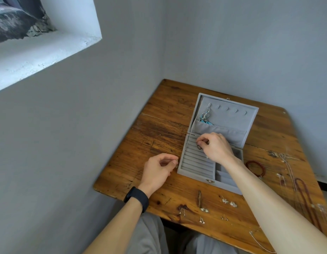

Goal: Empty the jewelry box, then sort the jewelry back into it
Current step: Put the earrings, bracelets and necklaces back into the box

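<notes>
Right hand (215, 147) is over the ring rolls at the far left of the jewelry box (195, 162), fingers curled in tight, thumb and forefinger pinched on a small dark ring (199, 147) just at the padded slots! Left hand (158, 171) sits on the wooden table (159, 125) just left of the box's near corner, loosely curled, fingertips nipping a small silver ring (176, 160); a black wristband (136, 198) wraps that wrist. The box lies open, lid (232, 114) tipped back, a blue-beaded earring (205, 115) hanging from the lid's left hook. In front of the box, small silver stud earrings (228, 202) lie scattered; to the right of the box lie a red bead bracelet (255, 168) and, farther right, a dark red bead necklace (305, 195) among thin chains. No readable writing or brand mark on anything
</notes>
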The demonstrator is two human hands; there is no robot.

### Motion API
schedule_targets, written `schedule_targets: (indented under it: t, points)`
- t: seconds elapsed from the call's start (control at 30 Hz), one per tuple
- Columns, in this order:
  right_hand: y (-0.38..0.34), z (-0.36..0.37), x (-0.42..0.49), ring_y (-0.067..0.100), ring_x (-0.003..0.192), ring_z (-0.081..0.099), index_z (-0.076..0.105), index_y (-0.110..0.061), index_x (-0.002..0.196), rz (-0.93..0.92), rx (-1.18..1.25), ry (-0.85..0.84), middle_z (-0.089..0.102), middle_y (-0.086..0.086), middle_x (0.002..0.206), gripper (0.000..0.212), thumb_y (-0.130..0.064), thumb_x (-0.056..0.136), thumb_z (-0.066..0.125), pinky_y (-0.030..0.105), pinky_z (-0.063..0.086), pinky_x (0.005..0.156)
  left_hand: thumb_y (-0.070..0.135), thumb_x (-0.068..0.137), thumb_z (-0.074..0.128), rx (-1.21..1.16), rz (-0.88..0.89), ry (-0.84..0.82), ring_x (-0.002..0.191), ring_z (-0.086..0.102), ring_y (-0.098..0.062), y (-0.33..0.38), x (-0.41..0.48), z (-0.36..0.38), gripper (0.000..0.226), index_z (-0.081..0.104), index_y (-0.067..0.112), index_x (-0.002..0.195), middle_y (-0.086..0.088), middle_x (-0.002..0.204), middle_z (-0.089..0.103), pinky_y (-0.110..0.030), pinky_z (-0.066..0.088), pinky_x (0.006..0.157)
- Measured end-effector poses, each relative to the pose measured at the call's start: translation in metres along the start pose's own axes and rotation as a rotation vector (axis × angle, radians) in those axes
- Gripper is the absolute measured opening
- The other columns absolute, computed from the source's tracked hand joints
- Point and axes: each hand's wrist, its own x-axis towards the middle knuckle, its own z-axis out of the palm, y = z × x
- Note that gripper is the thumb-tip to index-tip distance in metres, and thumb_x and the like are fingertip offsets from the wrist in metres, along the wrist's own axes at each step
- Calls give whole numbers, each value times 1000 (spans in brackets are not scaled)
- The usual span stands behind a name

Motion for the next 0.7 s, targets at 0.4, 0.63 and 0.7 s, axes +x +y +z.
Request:
schedule_targets:
  t: [0.4, 0.63, 0.7]
  points:
    - [-14, -1, 14, 19, 102, 65, 73, -32, 99, 69, -153, -32, 73, -8, 106, 13, -32, 94, 61, 36, 56, 85, 21, 90, 72, 30, 7, -3, 77, 69, -4, 1, -1, 2, 17, 77, 37, 92, 22, 86, 73, -21, 57, 64]
    - [-22, 2, 15, 22, 102, 65, 73, -31, 99, 104, -228, 29, 73, -4, 106, 11, -33, 93, 63, 37, 57, 85, 22, 90, 73, 29, -3, 4, 78, 69, -4, 2, -2, 1, 17, 77, 38, 91, 20, 86, 73, -21, 57, 63]
    - [-22, 1, 15, 23, 102, 65, 73, -32, 100, 121, -230, 31, 73, -3, 107, 11, -32, 93, 64, 38, 57, 85, 22, 90, 73, 28, -3, 5, 77, 70, -5, 2, -2, 1, 17, 77, 38, 91, 19, 86, 73, -22, 57, 64]
